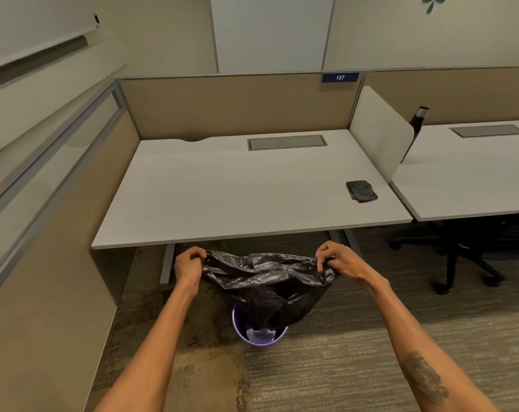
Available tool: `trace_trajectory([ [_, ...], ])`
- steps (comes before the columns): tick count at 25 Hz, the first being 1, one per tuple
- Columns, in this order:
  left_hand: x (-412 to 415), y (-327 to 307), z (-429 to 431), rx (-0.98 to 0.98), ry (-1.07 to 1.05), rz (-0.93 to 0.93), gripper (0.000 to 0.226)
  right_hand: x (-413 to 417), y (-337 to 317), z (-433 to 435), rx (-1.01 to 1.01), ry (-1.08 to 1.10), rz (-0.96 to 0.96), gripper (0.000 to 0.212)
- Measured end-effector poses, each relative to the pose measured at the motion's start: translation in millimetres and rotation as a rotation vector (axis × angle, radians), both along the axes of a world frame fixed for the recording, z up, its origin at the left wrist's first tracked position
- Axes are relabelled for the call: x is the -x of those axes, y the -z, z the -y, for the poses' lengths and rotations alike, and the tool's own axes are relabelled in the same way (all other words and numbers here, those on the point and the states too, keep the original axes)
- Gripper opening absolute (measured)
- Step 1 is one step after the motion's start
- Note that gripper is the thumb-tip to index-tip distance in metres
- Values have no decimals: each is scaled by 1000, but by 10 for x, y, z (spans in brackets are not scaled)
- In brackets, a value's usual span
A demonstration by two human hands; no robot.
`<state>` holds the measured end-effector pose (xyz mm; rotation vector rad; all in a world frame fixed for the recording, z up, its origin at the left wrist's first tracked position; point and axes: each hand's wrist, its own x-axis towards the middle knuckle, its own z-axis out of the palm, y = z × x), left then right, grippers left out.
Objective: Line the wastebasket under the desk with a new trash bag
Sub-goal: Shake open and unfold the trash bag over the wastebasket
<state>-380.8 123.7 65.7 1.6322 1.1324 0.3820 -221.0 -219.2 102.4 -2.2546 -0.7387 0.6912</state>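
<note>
A black trash bag (267,281) hangs spread between my hands, its mouth pulled wide. My left hand (189,264) pinches the bag's left rim and my right hand (337,260) pinches the right rim. The bag's bottom dangles into a purple wastebasket (240,331) standing on the carpet in front of the white desk (222,188). Something pale lies inside the basket, partly hidden by the bag.
A folded black bag (361,190) lies on the desk near its right edge. A white divider (380,129) separates a neighbouring desk with a dark bottle (417,120). A black office chair base (457,257) stands at right. Cubicle panels close the left side.
</note>
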Motion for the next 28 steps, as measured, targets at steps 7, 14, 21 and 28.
trace_trajectory([
  [7, 62, 2, 154, -526, 661, -233, 30, 19, 31, -151, 177, 6, 244, 41],
  [14, 92, 114, 289, -601, 669, -223, 43, 52, 92, -173, 63, 81, 84, 72],
  [21, 138, 30, 222, -692, 438, -185, 85, 11, 198, -81, 298, -94, 101, 57],
  [28, 183, 229, 122, -663, 667, -465, 110, 39, 187, -34, 91, 33, 186, 41],
])
